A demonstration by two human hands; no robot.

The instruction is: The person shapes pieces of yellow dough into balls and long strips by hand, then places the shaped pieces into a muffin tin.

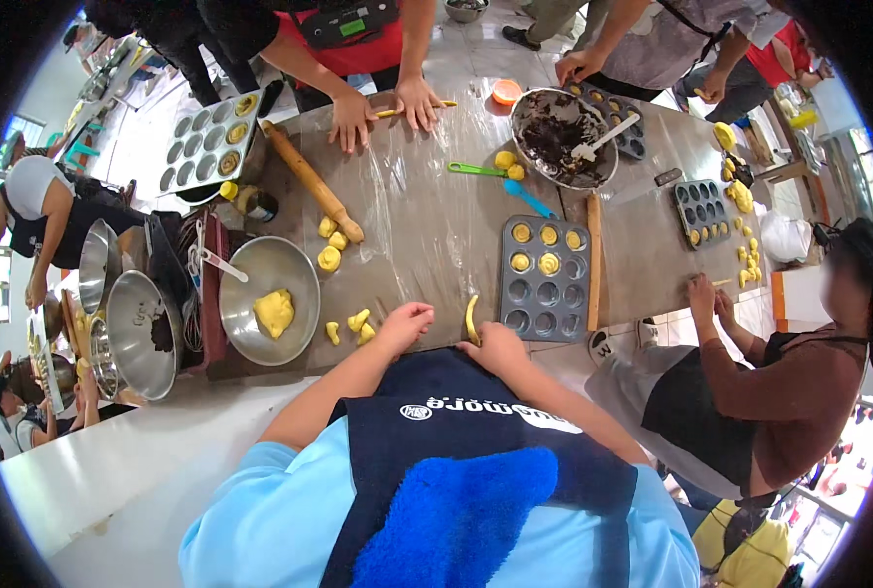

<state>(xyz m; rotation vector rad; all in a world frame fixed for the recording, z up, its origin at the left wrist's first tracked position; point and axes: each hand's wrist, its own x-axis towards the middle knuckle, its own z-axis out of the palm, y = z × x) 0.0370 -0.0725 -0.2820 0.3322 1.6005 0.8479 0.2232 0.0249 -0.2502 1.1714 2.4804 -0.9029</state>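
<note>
My right hand (501, 347) grips the lower end of a thin strip of yellow dough (471, 317) at the table's near edge. My left hand (407, 324) is just to its left, fingers curled together with nothing visible in them. Small yellow dough pieces (358, 320) lie left of that hand. Farther left, a steel bowl (307, 323) holds a lump of yellow dough (274, 312). Right of my right hand sits a dark muffin tin (538, 279); several of its cups hold coiled yellow dough, and the others show bare metal.
A wooden rolling pin (311, 180) and dough balls (329, 258) lie left. Beyond are a bowl of dark filling (565, 136), a green-handled utensil (475, 169) and a knife (646, 185). Across the table, a person's hands (385, 114) roll dough; another person (745, 397) works at right.
</note>
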